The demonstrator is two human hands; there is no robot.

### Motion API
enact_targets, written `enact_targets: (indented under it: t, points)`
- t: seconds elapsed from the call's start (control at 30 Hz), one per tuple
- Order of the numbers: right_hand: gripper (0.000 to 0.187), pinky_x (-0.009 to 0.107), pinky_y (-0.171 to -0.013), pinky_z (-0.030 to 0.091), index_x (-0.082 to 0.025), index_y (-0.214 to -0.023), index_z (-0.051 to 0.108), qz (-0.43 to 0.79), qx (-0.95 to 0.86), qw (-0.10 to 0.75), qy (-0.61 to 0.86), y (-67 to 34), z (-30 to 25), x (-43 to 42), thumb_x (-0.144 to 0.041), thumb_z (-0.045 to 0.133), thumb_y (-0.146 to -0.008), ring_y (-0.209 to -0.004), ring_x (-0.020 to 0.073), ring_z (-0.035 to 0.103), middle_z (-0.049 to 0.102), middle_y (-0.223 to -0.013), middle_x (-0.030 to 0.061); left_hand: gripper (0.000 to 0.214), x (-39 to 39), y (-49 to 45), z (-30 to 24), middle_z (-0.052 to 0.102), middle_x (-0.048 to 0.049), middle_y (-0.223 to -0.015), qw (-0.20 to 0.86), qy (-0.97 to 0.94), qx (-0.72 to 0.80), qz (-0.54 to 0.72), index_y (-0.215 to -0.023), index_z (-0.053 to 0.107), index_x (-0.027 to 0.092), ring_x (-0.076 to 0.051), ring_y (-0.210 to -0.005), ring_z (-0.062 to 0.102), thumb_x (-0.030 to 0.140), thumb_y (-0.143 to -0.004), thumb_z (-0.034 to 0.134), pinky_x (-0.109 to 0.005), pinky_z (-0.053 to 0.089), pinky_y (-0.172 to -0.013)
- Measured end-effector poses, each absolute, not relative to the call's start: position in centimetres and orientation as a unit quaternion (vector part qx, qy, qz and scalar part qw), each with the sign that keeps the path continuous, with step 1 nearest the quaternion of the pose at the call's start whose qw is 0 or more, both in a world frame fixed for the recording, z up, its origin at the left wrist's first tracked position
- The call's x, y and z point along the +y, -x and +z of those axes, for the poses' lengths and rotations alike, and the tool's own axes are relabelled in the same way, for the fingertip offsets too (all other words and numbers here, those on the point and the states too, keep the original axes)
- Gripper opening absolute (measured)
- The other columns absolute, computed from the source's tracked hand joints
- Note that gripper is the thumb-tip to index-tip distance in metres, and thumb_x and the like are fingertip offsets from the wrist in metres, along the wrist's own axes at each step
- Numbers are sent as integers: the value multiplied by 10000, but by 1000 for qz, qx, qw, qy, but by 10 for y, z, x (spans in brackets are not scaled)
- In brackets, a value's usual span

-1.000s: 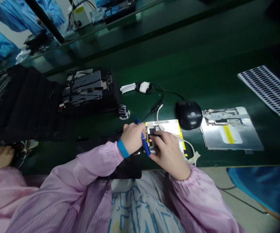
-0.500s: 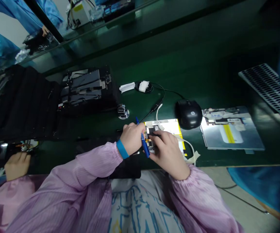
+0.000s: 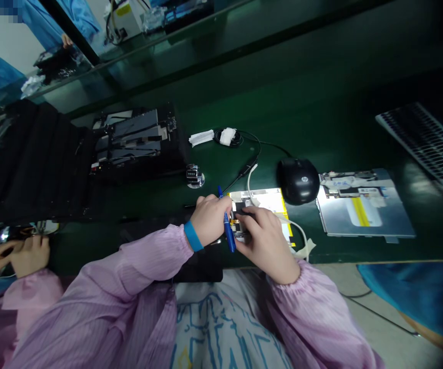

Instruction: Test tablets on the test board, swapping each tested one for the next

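My left hand (image 3: 209,221), with a blue wristband (image 3: 193,236), is closed around a blue pen (image 3: 229,233) that sticks out above and below the fingers. Its fingertips are at the left edge of a small circuit board (image 3: 238,221). Curled over that board from the other side is my right hand (image 3: 268,240), its thumb near the lower edge and its fingers on the dark part. Beneath the board lies a silvery panel with yellow tape (image 3: 286,205). A white cable (image 3: 300,229) runs from beside my right hand. The fingertips partly hide the contact.
A black mouse (image 3: 299,180) and a metal-backed panel (image 3: 363,205) lie to the right, with a white keyboard (image 3: 423,138) beyond. A small counter (image 3: 194,176) and coiled cable (image 3: 228,137) sit ahead. Stacked black device parts (image 3: 132,136) fill the left. A co-worker's hands (image 3: 29,256) work at lower left.
My hands stay almost in place; the pen's lower end shifts very slightly down and left. At lower left, a second hand of the co-worker has come into view.
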State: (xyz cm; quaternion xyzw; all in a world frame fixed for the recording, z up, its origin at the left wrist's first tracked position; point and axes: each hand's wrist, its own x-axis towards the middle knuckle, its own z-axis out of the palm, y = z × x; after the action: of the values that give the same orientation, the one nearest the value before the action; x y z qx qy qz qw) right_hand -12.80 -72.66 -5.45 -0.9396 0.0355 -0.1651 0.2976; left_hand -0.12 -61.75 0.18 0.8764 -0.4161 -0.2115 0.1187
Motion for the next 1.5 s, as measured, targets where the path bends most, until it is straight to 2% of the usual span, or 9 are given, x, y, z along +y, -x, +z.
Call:
enact_targets:
  t: [0.23,0.47,0.63,0.8,0.97,1.1,1.27,1.4,1.5]
  points:
    - [332,485,-864,422,-146,-1093,552,-165,32,297,940,128,-57,-727,-248,621,-784,-1057,340,452,481,-1153,148,101,-618,1,0,604,-24,-737,111,-878,-416,-209,-741,500,184,-189,-788,515,151,-826,455,-333,316,-750]
    - [320,504,-914,424,-134,-1134,578,-163,9,308,937,129,-56,-728,-277,591,-848,-1088,342,415,451,-1187,155,100,-620,-1,1,600,-16,-733,139,-867,-418,-232,-704,493,179,-175,-754,508,113,-777,473,-332,313,-742]
    - [364,553,-917,420,-179,-1212,576,-160,-14,288,944,129,-57,-728,-267,579,-859,-1089,353,396,443,-1226,147,97,-619,-1,3,597,-18,-716,141,-865,-421,-233,-688,476,179,-176,-723,495,116,-762,478,-332,307,-716]
    - [349,548,-929,416,-139,-1207,578,-153,-28,264,952,129,-54,-727,-252,558,-877,-1093,361,391,447,-1221,160,75,-619,-1,1,598,-18,-728,141,-865,-427,-223,-714,475,184,-193,-746,516,156,-769,516,-346,328,-741]
    - [254,483,-877,463,-142,-1119,597,-173,-35,320,931,136,-49,-731,-188,419,-942,-1040,306,473,503,-1130,148,266,-612,-6,12,600,-12,-818,261,-859,-391,-203,-783,449,194,-192,-811,545,322,-709,670,-337,389,-790]
    - [238,373,-684,501,-145,-1095,609,-186,-17,346,920,141,-48,-734,-199,424,-955,-781,240,537,534,-831,87,237,-598,1,28,596,-28,-872,391,-797,-435,-151,-753,391,193,-159,-831,545,241,-745,623,-281,412,-776]
    - [176,317,-692,500,-181,-1019,632,-200,-5,447,872,147,-36,-735,-158,487,-922,-802,200,577,573,-888,66,141,-585,22,27,541,-5,-758,355,-769,-474,-240,-736,397,188,-128,-702,512,198,-816,512,-243,377,-655]
    - [103,289,-667,483,-212,-905,656,-210,21,551,808,152,-21,-729,-152,573,-893,-816,188,580,585,-875,42,178,-584,32,19,458,40,-620,329,-747,-467,-340,-722,363,194,-103,-571,427,187,-804,521,-229,313,-570]
    - [59,284,-656,477,-208,-834,650,-236,49,582,777,149,-20,-722,-162,628,-863,-805,186,581,593,-853,36,207,-584,31,17,416,64,-553,347,-726,-444,-394,-704,338,196,-85,-512,392,165,-788,525,-217,285,-534]
